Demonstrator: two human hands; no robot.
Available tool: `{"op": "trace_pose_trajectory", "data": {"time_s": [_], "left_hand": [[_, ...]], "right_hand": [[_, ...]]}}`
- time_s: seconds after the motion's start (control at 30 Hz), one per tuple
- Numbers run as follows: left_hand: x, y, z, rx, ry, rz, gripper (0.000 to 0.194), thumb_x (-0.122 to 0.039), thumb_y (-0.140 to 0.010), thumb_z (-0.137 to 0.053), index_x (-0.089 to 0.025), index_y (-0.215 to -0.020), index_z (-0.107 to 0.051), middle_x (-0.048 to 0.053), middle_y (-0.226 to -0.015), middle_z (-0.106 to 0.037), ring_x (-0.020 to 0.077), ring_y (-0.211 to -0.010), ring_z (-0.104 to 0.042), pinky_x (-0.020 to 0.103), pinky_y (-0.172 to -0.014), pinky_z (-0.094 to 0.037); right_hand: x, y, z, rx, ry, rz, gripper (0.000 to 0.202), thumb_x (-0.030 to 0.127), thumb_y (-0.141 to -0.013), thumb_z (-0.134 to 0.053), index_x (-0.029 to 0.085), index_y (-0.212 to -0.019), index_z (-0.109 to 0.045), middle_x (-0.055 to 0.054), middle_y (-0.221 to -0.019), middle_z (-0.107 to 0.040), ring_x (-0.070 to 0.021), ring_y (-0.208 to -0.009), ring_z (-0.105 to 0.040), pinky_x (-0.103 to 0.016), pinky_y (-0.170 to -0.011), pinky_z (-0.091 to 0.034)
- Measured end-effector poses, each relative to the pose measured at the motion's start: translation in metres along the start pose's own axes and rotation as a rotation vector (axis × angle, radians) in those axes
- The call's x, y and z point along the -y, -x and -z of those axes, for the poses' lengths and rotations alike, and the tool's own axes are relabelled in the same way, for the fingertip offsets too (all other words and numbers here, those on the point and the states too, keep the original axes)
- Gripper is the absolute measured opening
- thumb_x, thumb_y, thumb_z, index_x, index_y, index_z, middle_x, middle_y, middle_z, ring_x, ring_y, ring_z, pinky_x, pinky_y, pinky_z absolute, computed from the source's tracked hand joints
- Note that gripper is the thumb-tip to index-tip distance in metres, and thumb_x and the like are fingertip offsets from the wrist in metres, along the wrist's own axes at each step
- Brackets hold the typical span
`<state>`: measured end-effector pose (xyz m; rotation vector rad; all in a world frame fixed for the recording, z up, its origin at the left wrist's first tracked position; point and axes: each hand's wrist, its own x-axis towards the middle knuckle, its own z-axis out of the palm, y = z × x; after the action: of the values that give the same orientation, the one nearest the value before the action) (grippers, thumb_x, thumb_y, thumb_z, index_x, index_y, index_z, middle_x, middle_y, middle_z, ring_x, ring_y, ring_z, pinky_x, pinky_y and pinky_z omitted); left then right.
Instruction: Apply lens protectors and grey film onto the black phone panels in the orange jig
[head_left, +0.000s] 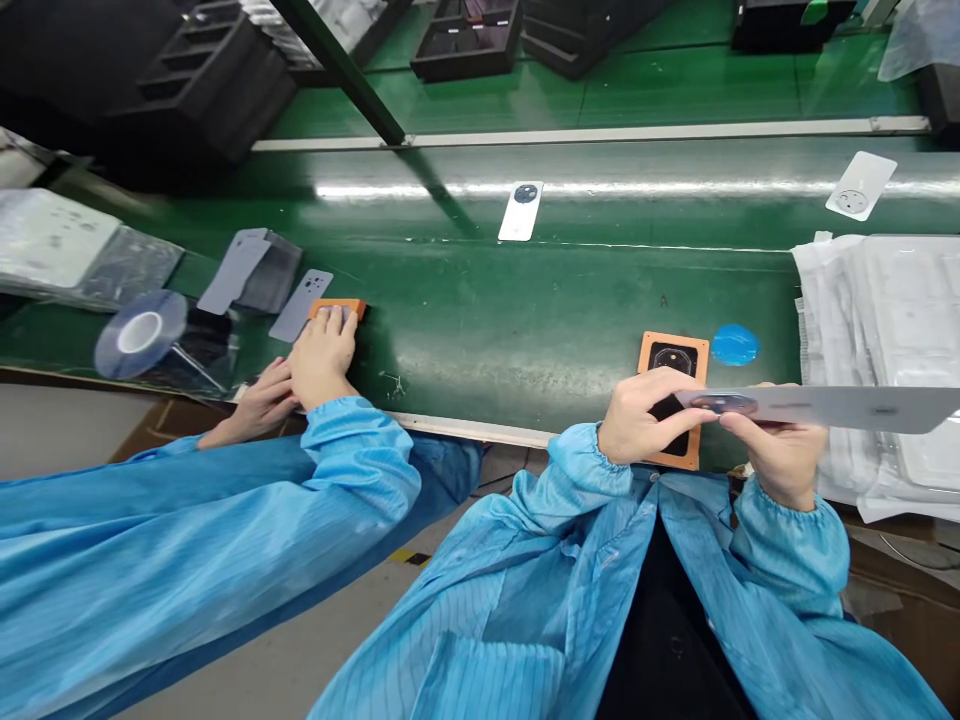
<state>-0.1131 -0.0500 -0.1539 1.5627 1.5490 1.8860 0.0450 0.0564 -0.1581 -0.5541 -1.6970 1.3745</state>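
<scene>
Between my two hands is a thin grey panel (847, 408) with a dark camera ring at its left end, seen nearly edge-on. My left hand (646, 415) pinches the ring end, thumb and fingers closed on it. Closed on the panel's lower edge, just right of the ring, is my right hand (784, 455). Below my left hand lies an orange fixture (701, 350) with a black inside and a round camera outline, partly covered by the hand. A blue round piece (736, 344) rests to the fixture's right.
At left, a co-worker's hands (322, 355) are at another orange fixture (352, 304), near grey panels (232, 270) and a tape roll (140, 333). White panels (520, 218) (862, 182) lie farther back. Stacked white trays (907, 350) stand at right.
</scene>
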Motion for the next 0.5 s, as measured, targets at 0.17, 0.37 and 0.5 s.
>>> {"op": "trace_pose_trajectory", "data": {"time_s": [0.17, 0.37, 0.5], "left_hand": [[0.014, 0.004, 0.018, 0.108, 0.109, 0.158, 0.027, -0.044, -0.088, -0.082, -0.017, -0.086, -0.078, 0.008, -0.087, -0.079, 0.0196, -0.084, -0.076, 0.032, -0.082, -0.062], [0.036, 0.016, 0.017, 0.130, 0.361, 0.209, 0.031, -0.048, -0.091, -0.078, -0.018, -0.085, -0.080, 0.012, -0.094, -0.081, 0.0231, -0.089, -0.079, 0.036, -0.082, -0.064], [0.042, 0.019, 0.013, 0.110, 0.448, 0.217, 0.028, -0.048, -0.089, -0.080, -0.020, -0.088, -0.081, 0.011, -0.095, -0.081, 0.0251, -0.090, -0.079, 0.039, -0.082, -0.064]], "right_hand": [[0.025, 0.006, -0.009, 0.005, 0.245, 0.135, 0.032, 0.015, -0.079, -0.088, 0.028, -0.106, -0.077, 0.000, -0.090, -0.080, -0.0223, -0.082, -0.077, -0.039, -0.080, -0.065], [0.025, -0.001, -0.018, 0.139, 0.196, 0.245, 0.029, 0.009, -0.084, -0.080, 0.027, -0.106, -0.076, -0.002, -0.095, -0.080, -0.0207, -0.084, -0.076, -0.036, -0.076, -0.062], [0.024, -0.004, -0.017, 0.170, 0.180, 0.278, 0.025, 0.008, -0.085, -0.079, 0.026, -0.102, -0.076, -0.003, -0.093, -0.079, -0.0208, -0.084, -0.076, -0.036, -0.075, -0.061]]}}
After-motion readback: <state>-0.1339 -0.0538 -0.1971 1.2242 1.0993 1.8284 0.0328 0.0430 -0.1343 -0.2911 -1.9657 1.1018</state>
